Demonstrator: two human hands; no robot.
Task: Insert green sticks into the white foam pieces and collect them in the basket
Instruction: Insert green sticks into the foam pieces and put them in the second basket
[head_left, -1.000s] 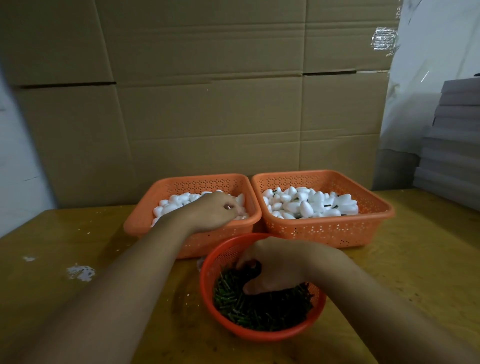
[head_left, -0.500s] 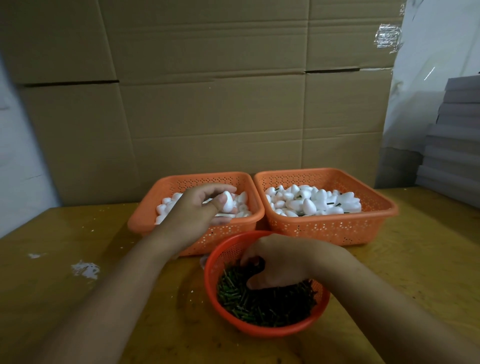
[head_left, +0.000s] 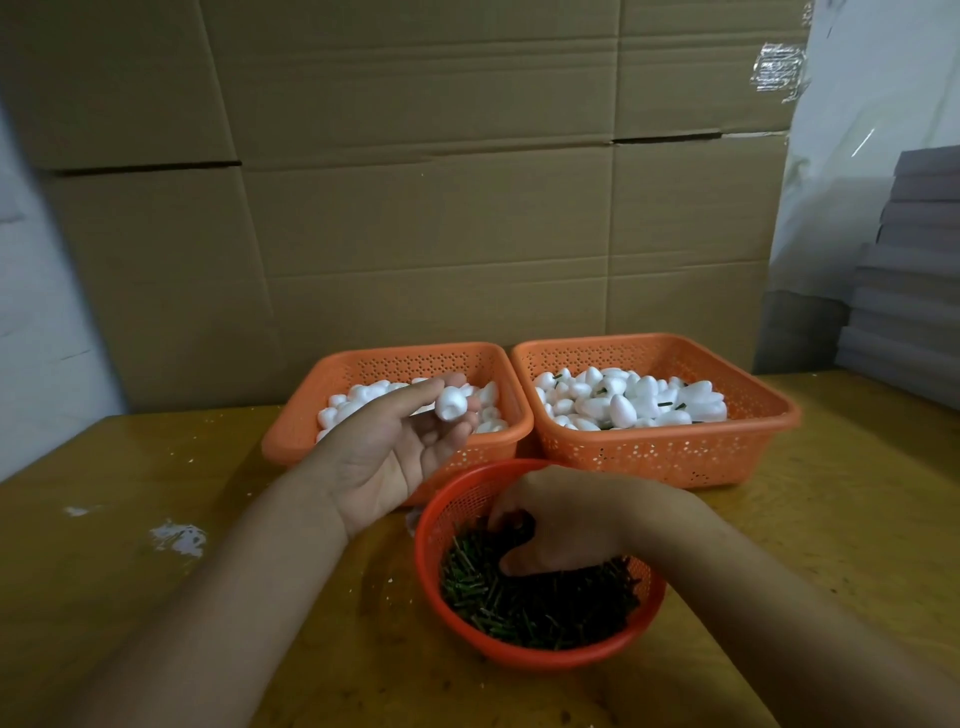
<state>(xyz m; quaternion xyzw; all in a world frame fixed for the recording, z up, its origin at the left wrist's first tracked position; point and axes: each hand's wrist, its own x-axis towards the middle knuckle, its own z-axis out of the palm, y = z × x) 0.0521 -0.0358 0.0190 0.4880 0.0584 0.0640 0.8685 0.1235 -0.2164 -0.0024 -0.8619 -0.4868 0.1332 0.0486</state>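
White foam piece (head_left: 451, 406), one unit, pinched between thumb and fingertips of my left hand (head_left: 395, 447), raised just in front of the left orange basket (head_left: 291, 441) that stocks the plain foam pieces (head_left: 363, 400). Right hand (head_left: 556, 525): down in the round red basket (head_left: 524, 657), fingers curled into the heap of green sticks (head_left: 540, 608); whether that grip has closed on a single stick I cannot tell, since the fingertips are buried. Right orange basket (head_left: 670, 457): holds finished foam pieces (head_left: 628, 400), several showing green stems, so this reads as the collection bin. All three baskets stand on the yellow-brown surface (head_left: 156, 597), cardboard sheets (head_left: 415, 208) behind, grey stacked boards (head_left: 914, 291) at far right. Handling note for the step in hand: I would draw out one stick only, line it up with the foam's blunt end, and push straight along its axis (foam dents and crumbles easily, so keep the pinch light). Brands, labels, writing: none legible anywhere in view.
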